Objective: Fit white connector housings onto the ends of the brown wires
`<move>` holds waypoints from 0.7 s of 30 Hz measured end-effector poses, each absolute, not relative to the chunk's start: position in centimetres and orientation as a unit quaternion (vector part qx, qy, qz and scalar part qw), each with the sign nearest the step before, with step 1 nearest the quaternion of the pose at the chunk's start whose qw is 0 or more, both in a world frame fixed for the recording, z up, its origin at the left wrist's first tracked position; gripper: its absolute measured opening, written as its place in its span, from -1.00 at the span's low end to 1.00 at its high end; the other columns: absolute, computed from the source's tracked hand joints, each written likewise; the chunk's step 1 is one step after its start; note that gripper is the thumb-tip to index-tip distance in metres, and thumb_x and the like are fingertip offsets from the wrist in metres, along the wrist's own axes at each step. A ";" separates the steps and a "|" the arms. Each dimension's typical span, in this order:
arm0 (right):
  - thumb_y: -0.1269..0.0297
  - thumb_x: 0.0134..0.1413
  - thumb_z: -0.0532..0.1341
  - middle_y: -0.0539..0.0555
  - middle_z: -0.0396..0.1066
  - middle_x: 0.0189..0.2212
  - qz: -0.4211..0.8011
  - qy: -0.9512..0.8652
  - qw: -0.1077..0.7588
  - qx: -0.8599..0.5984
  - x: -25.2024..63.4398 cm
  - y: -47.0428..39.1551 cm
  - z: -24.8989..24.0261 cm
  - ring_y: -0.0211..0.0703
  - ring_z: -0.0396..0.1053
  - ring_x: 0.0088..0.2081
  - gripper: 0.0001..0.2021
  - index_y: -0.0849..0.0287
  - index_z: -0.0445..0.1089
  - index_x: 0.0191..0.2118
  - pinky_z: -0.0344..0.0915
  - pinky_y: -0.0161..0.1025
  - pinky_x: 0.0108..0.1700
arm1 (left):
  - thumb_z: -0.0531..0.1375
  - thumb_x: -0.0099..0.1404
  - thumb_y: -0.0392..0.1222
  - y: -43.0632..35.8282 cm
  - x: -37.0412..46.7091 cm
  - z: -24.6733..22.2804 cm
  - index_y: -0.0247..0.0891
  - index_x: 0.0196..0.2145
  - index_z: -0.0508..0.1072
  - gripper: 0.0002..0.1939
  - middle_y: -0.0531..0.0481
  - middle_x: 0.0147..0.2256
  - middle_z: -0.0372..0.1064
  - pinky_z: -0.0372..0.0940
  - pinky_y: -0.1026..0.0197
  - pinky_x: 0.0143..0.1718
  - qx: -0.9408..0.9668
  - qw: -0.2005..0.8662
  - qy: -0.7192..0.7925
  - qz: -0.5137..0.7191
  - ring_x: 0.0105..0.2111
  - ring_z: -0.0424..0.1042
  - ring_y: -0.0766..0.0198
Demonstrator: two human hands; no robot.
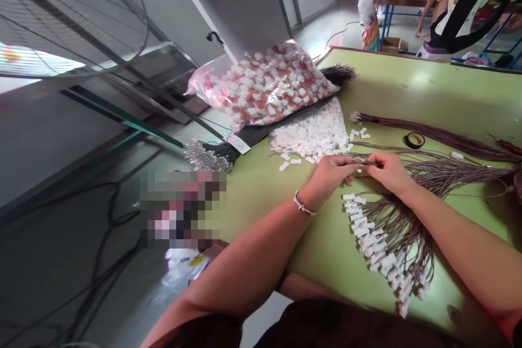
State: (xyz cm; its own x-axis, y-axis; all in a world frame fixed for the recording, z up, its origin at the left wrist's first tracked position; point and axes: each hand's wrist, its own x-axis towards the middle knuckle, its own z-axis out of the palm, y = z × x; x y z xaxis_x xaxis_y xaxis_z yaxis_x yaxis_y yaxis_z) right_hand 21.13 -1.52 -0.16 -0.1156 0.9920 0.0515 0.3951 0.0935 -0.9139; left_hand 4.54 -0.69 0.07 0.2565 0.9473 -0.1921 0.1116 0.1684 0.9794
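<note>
My left hand (335,173) and my right hand (387,171) meet over the green table, fingers pinched close together. Between the fingertips shows a small white connector (359,170), apparently in the left hand's pinch. Thin brown wires (432,174) run to the right hand, and its fingers close on a wire end. Below the hands fans a row of white connectors (377,250) fitted on brown wires. A pile of loose white connectors (312,130) lies just beyond the left hand. The exact contact between wire and connector is too small to make out.
A large clear bag of white and orange parts (281,87) rests at the table's far left edge, on a black wire bundle (261,131). Beyond my hands lie a roll of black tape (414,140) and another brown wire bundle (440,133). A seated person (457,11) is in the background.
</note>
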 end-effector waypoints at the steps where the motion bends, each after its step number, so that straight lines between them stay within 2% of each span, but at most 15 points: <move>1: 0.22 -0.22 0.16 -0.09 0.15 -0.67 0.398 -0.629 0.383 -0.547 21.1 -1.5 -0.1 -0.36 0.01 -0.59 -0.85 0.20 0.30 -0.58 -0.05 -0.33 -0.53 | 0.27 0.03 -0.23 -0.6 4.5 0.1 -0.35 -0.54 0.47 -0.89 0.11 -0.72 0.28 0.13 0.39 -0.67 0.522 0.596 0.494 0.358 -0.73 0.23 0.47; 7: 0.22 -0.19 0.18 -0.09 0.16 -0.68 0.409 -0.607 0.388 -0.560 21.1 -1.6 0.1 -0.35 0.03 -0.60 -0.85 0.20 0.30 -0.56 -0.03 -0.33 -0.54 | 0.31 -0.02 -0.25 -0.4 4.4 -0.2 -0.36 -0.49 0.51 -0.88 0.08 -0.69 0.34 0.21 0.35 -0.59 0.487 0.628 0.487 0.362 -0.69 0.29 0.45; 12: 0.22 -0.18 0.17 -0.09 0.15 -0.67 0.398 -0.571 0.443 -0.565 21.0 -1.9 0.5 -0.34 0.05 -0.59 -0.85 0.19 0.27 -0.55 0.01 -0.34 -0.54 | 0.34 -0.02 -0.18 -0.4 3.8 -0.3 -0.37 -0.44 0.52 -0.80 0.03 -0.58 0.41 0.27 0.33 -0.45 0.445 0.672 0.435 0.402 -0.57 0.36 0.44; 16: 0.24 -0.17 0.17 -0.09 0.14 -0.67 0.370 -0.592 0.444 -0.561 21.0 -2.2 0.5 -0.35 0.03 -0.59 -0.86 0.18 0.25 -0.57 0.00 -0.34 -0.53 | 0.36 -0.06 -0.27 -0.3 3.4 -0.2 -0.36 -0.39 0.53 -0.78 0.03 -0.50 0.43 0.32 0.29 -0.27 0.380 0.714 0.389 0.441 -0.46 0.41 0.42; 21: 0.27 -0.15 0.16 -0.09 0.16 -0.65 0.341 -0.617 0.437 -0.558 21.0 -2.3 0.2 -0.34 0.05 -0.57 -0.88 0.19 0.26 -0.56 0.01 -0.34 -0.51 | 0.36 -0.07 -0.31 -0.4 3.5 -0.2 -0.36 -0.39 0.54 -0.79 0.00 -0.47 0.45 0.31 0.26 -0.23 0.390 0.720 0.381 0.429 -0.44 0.42 0.40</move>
